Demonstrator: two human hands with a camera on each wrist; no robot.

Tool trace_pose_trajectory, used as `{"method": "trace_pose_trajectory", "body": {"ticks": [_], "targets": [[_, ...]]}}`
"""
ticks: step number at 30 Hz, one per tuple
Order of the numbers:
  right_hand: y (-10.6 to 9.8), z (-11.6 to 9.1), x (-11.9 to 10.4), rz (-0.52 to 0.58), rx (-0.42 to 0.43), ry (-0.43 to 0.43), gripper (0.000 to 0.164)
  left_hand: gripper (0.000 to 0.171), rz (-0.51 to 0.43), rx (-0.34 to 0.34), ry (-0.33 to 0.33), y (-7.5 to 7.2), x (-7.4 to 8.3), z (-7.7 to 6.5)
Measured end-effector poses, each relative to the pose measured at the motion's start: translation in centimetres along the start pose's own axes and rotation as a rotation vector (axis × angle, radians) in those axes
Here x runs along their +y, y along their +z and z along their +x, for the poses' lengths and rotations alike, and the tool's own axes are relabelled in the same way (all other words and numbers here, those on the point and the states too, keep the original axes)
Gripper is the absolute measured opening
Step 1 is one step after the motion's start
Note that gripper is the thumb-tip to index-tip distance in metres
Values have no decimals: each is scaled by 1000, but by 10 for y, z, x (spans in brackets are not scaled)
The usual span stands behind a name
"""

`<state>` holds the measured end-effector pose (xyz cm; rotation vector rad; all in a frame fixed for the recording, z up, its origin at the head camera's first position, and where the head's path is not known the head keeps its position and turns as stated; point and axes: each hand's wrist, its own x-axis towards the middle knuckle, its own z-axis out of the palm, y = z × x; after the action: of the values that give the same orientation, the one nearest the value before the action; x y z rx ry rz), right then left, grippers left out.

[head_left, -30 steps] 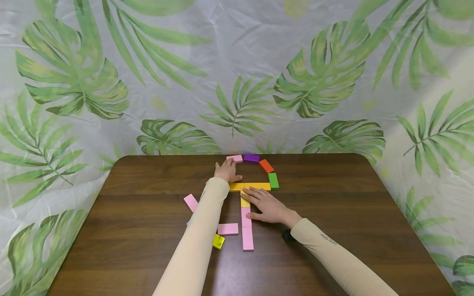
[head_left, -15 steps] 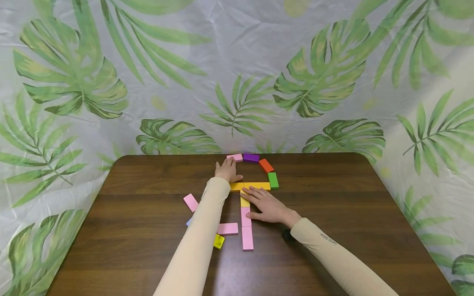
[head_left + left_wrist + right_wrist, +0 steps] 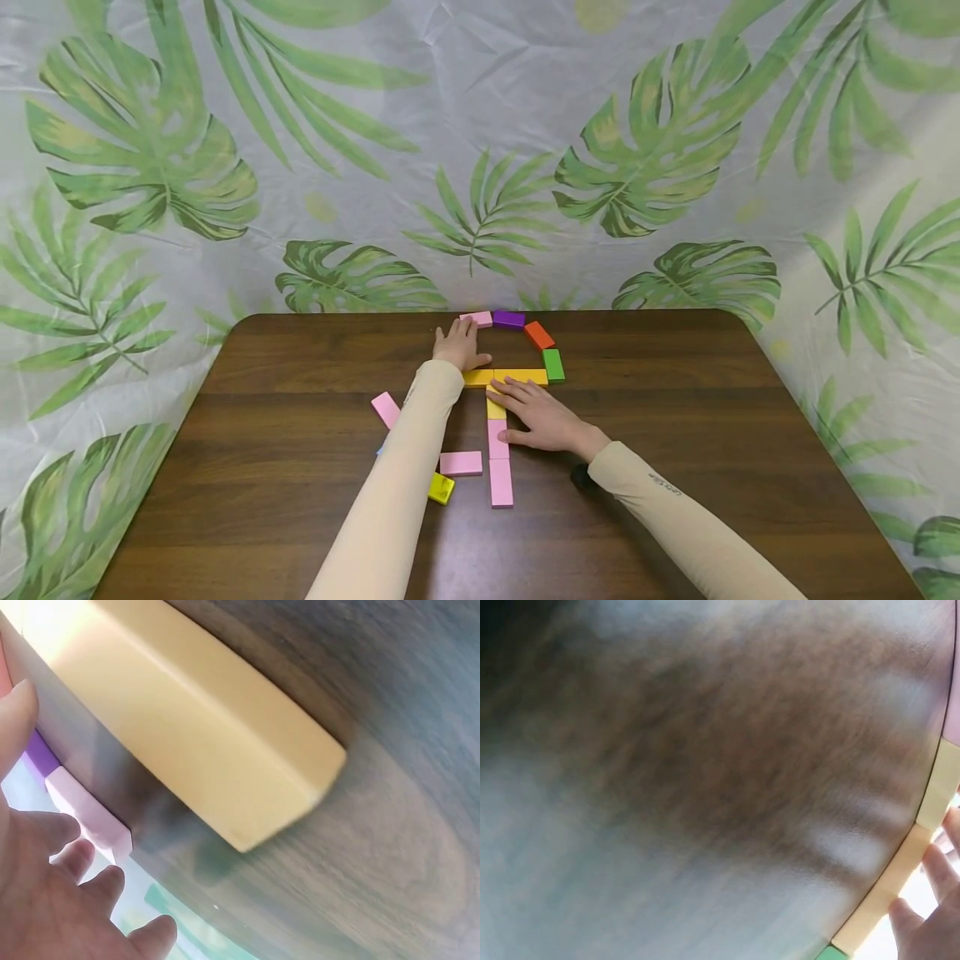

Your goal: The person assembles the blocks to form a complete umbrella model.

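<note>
My left hand (image 3: 460, 345) reaches to the far table edge, fingertips at a pink block (image 3: 477, 319). In the left wrist view its fingers are spread and relaxed beside that pink block (image 3: 88, 810), and a large orange-yellow block (image 3: 202, 724) lies close by. My right hand (image 3: 543, 417) lies with fingers extended over a yellow block (image 3: 497, 407) and the end of an orange block (image 3: 521, 377). Its thumb touches a pink block (image 3: 498, 442) in the column below. The right wrist view has the fingertips (image 3: 904, 907) along the orange block (image 3: 881, 892).
Purple (image 3: 508, 320), red-orange (image 3: 539, 336) and green (image 3: 553, 366) blocks curve down to the orange row. Another pink block (image 3: 501, 483) ends the column. Left of it lie pink (image 3: 461, 463) and bright yellow (image 3: 442, 489) blocks. The left sleeve (image 3: 390, 492) partly covers several blocks.
</note>
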<state>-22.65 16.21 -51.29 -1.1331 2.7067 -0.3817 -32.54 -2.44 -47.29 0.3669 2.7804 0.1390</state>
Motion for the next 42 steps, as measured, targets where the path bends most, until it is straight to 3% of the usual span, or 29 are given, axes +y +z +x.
{"method": "trace_pose_trajectory", "body": {"ticks": [17,24,35,42], "targets": [[-3,0,-1,9,-27,18,73,74,-153,42,206,0,-47,-37],[-3,0,-2,17,-32,30,72,73,-160,91,272,4,-64,-57],[-2,-1,-2,12,-24,23,73,70,-227,144,317,5,-94,-94],[-1,-1,-2,6,-23,20,73,68,-256,160,279,13,-115,-117]]}}
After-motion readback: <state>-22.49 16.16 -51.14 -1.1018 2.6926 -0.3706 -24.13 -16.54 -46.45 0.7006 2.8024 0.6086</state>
